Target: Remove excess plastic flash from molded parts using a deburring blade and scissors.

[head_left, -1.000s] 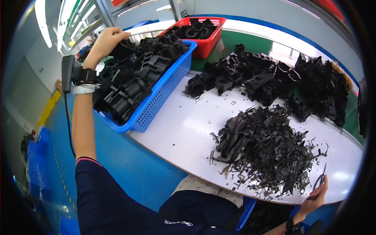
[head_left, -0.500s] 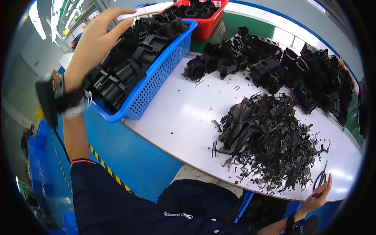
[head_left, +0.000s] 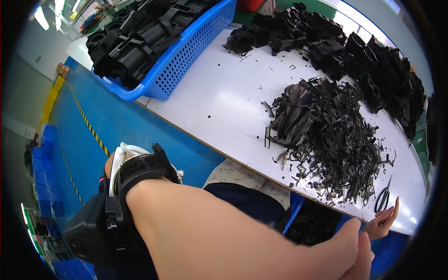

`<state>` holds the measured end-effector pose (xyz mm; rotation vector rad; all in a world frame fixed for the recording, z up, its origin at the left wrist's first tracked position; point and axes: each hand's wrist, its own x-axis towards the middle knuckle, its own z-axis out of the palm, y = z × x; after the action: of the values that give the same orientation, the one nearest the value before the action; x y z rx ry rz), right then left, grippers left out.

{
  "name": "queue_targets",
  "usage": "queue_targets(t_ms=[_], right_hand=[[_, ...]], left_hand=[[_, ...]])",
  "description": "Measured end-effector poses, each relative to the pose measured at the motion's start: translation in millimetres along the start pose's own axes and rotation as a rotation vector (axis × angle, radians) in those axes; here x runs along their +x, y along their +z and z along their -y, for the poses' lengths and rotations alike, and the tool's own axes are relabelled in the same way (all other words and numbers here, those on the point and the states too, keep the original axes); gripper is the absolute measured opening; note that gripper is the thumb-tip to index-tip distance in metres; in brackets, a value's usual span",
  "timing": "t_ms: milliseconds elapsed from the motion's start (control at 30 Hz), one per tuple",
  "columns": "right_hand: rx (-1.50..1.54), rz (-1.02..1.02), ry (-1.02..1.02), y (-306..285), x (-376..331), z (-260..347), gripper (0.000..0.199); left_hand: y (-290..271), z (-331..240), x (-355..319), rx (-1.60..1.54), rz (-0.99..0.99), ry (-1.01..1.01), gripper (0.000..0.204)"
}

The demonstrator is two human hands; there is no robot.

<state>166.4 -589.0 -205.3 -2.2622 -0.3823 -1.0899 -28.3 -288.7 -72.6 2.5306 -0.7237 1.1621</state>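
Note:
My left arm reaches across the foreground, and my left hand (head_left: 343, 249) sits low at the right, beside my other hand. Its thumb and fingers stretch out, partly cut off by the lower edge, and nothing shows in them. Past it, at the table's front edge, my right hand (head_left: 382, 225) is open, one finger pointing up. Just above the right hand a pair of black-handled snips (head_left: 383, 198) lies on the white table (head_left: 224, 107). A heap of small black plastic scraps (head_left: 336, 144) spreads to the left of the snips.
A blue perforated basket (head_left: 184, 60) full of black moulded plastic parts (head_left: 144, 44) stands at the far left of the table. More black parts (head_left: 322, 51) are piled along the back and right. Part of a red basket (head_left: 249, 4) shows behind.
My left hand has swung from above the blue basket down and right, near my right hand. The view has shifted, so the table's things appear higher. My right hand remains by the snips.

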Motion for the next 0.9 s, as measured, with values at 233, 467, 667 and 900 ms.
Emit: queue_targets(t_ms=[233,467,667,900], right_hand=[[-0.003,-0.021,-0.096,-0.3,-0.3,6.0,0.027],[0.064,-0.044,-0.087,6.7,-4.9,4.0,0.026],[0.010,-0.042,-0.077,-8.1,3.2,10.9,0.025],[0.004,-0.005,-0.128,3.5,-4.7,2.7,0.025]], left_hand=[[-20.1,-20.1,-3.2,0.066,0.122,-0.116,0.016],[-23.2,-22.1,-2.7,0.081,0.145,-0.150,0.011],[0.5,24.2,-2.4,0.094,-0.068,-0.042,0.010],[22.4,64.4,-21.5,0.138,0.222,-0.040,0.023]])
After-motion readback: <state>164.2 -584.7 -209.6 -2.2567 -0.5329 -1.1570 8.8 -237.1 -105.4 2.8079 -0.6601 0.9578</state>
